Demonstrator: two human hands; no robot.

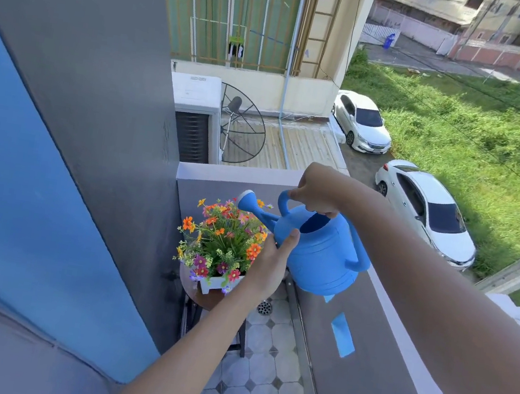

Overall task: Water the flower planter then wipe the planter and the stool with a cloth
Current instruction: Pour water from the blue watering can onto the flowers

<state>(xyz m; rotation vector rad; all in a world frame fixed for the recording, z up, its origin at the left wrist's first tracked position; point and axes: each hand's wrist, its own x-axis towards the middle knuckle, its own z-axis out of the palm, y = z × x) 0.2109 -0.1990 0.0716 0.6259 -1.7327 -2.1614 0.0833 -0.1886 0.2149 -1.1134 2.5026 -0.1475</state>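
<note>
The fingers (313,204) of the right hand (318,190) are curled tight around the top handle of a blue watering can (320,256), gripping it from above. The left hand (270,262) lies against the near side of the can's body, thumb up along the plastic by the base of the spout, its fingers spread and flat rather than closed around anything; they seem to press on the can, though the far fingertips are hidden behind the hand. The can is held in the air, tilted slightly, its spout pointing left with the white rose head (248,199) just above the blooms. Whether water is running from it cannot be made out.

Below the spout sits the flower planter (215,286), a small white box full of orange, pink and yellow flowers (221,241). It rests on a round wooden stool (203,298) with dark legs, standing on the tiled balcony floor (258,382) against a grey wall (97,105). A floor drain (265,307) lies just beside the stool. To the right runs the balcony's low parapet (378,366), marked with strips of blue tape (342,339). Far below, two white cars (425,208) are parked beside a grass plot (495,147).
</note>
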